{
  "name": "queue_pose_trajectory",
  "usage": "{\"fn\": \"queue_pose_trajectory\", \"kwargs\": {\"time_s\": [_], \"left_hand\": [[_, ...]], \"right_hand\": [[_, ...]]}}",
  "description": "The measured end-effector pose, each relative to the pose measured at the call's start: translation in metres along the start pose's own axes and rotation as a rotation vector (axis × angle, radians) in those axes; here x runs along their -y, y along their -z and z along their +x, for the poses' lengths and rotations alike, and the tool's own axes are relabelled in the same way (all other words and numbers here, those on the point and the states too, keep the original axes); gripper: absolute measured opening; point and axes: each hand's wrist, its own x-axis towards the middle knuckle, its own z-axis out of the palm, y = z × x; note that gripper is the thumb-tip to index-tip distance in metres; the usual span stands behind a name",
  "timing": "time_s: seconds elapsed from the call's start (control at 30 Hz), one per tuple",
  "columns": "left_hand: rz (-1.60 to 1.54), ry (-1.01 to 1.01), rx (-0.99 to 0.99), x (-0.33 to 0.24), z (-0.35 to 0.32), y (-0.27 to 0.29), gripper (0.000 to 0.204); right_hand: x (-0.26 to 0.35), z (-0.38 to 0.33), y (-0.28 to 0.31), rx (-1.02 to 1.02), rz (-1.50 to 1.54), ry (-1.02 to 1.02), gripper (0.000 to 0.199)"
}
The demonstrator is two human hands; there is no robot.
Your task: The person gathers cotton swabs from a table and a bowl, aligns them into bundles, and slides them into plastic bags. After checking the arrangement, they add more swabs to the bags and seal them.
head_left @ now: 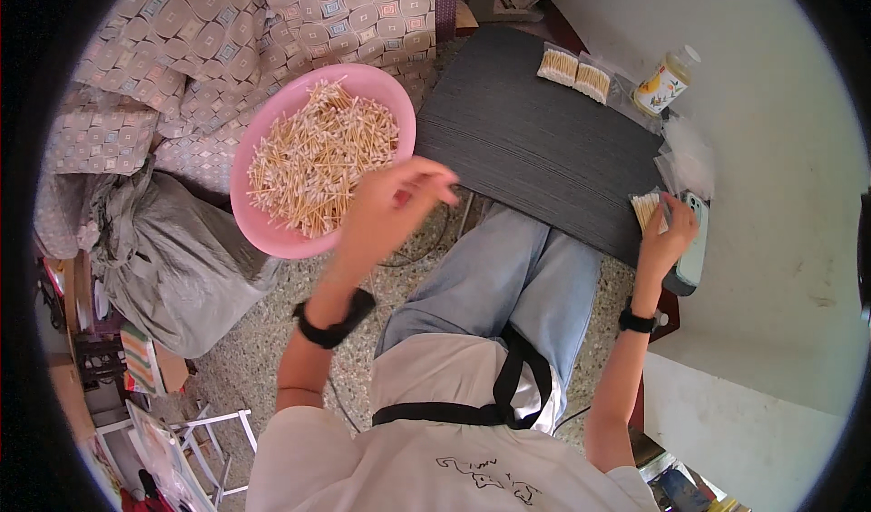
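My left hand (399, 205) is over the right rim of a pink basin (243, 199), its fingers loosely curled with the tips apart and nothing visible between them. Many loose cotton swabs (322, 153) with wooden sticks and white tips fill the basin. At the right end of a dark tabletop (531, 122), my right hand (670, 229) closes its fingers on a small clear bag of cotton swabs (645, 209). Two filled bags of cotton swabs (575, 73) lie side by side near the table's far edge.
A clear bottle (665, 81) with a white cap stands at the far right, by the wall. Clear plastic bags (688, 158) lie below it. A light green phone (693, 240) is beside my right hand. Patterned cushions (354, 13) and a grey sack (172, 258) are at left.
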Motion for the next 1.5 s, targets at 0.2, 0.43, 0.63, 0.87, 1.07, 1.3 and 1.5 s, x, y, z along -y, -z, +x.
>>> {"fn": "queue_pose_trajectory", "kwargs": {"time_s": [0.2, 0.43, 0.63, 0.87, 1.07, 1.3, 1.5], "left_hand": [[0.858, -0.062, -0.189, 0.075, 0.003, 0.095, 0.043], [0.971, 0.159, 0.057, 0.110, 0.006, 0.111, 0.086], [1.022, 0.249, 0.173, 0.106, 0.004, 0.098, 0.082], [0.742, 0.167, 0.141, 0.120, 0.002, 0.094, 0.066], [0.690, 0.133, 0.179, 0.118, -0.004, 0.122, 0.049], [0.636, -0.032, 0.015, 0.111, -0.008, 0.129, 0.047], [0.686, -0.101, -0.064, 0.114, -0.007, 0.139, 0.035]], "right_hand": [[0.049, -0.021, -0.013, 0.280, 0.434, 0.148, 0.011], [0.042, -0.030, -0.027, 0.361, 0.546, 0.055, 0.011], [0.044, -0.033, -0.029, 0.343, 0.521, 0.079, 0.011], [0.050, -0.032, -0.026, 0.330, 0.483, 0.070, 0.010], [0.048, -0.033, -0.028, 0.320, 0.477, 0.101, 0.009], [0.049, -0.033, -0.028, 0.321, 0.464, 0.121, 0.009], [0.049, -0.034, -0.028, 0.313, 0.427, 0.128, 0.009]]}}
